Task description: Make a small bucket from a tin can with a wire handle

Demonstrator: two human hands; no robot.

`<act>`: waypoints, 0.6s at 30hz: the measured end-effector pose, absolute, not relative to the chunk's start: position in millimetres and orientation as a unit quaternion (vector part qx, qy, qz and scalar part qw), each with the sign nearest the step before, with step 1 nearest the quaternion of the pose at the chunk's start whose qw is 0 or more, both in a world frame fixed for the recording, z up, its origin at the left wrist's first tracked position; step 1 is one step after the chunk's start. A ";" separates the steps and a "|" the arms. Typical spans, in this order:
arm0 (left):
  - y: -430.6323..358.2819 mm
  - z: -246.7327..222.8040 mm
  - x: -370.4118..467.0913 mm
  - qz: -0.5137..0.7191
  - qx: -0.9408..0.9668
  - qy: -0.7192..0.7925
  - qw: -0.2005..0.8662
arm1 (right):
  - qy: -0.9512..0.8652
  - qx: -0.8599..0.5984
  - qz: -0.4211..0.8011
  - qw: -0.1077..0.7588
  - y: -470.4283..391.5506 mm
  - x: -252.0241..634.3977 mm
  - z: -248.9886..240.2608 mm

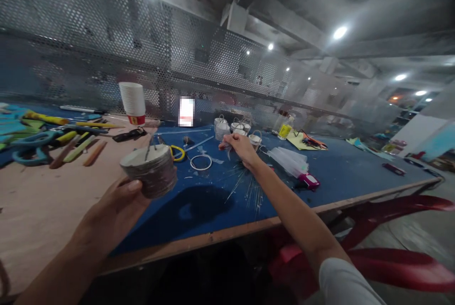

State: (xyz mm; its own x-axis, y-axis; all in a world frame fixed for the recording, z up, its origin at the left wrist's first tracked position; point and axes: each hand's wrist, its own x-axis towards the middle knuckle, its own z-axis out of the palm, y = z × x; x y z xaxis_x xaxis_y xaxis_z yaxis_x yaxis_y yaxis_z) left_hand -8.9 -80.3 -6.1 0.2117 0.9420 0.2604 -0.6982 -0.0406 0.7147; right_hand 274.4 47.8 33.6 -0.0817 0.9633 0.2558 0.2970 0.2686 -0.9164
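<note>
My left hand (pixel 124 196) grips a round, tape-wrapped pot (pixel 152 174) with a pale, plaster-like top and thin wires standing out of it. It is raised over the near part of the blue table, where a shadow falls. Farther out, my right hand (pixel 240 146) has its thumb and fingers pinched together; a small pale strip shows beneath them, too indistinct to name. Just beyond that hand are several small white pots (pixel 222 130) with thin loop handles, one of them (pixel 255 140) to its right. Fine wires (pixel 253 191) lie fanned out below my right wrist.
Scissors (pixel 33 148) and clay-coloured sticks (pixel 94 153) lie left, near stacked paper cups (pixel 132 101). A white ring (pixel 201 163) and yellow-handled scissors (pixel 178 153) are mid-table. Plastic bags (pixel 289 160) and a yellow-labelled bottle (pixel 285 128) lie right. A red chair (pixel 398 267) stands at the edge.
</note>
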 end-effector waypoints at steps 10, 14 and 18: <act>-81.4 -3.3 -8.0 0.618 0.409 0.154 0.654 | -0.762 -0.416 0.379 0.319 25.5 241.6 38.4; -85.2 -10.8 -16.6 0.619 0.415 0.182 0.641 | -0.828 -0.498 0.174 0.187 43.2 239.5 26.1; -88.5 -12.4 -21.6 0.613 0.425 0.222 0.628 | -0.789 -0.607 0.043 0.088 67.2 244.6 11.0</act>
State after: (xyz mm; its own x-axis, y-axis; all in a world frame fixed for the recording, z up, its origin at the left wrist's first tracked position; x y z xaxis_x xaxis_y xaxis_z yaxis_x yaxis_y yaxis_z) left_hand -21.6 -88.5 -12.4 0.1496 0.9588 0.2415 -0.5812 -0.1123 0.8060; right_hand 244.6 67.2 11.0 -0.2486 0.9648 0.0859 0.9495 0.2603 -0.1750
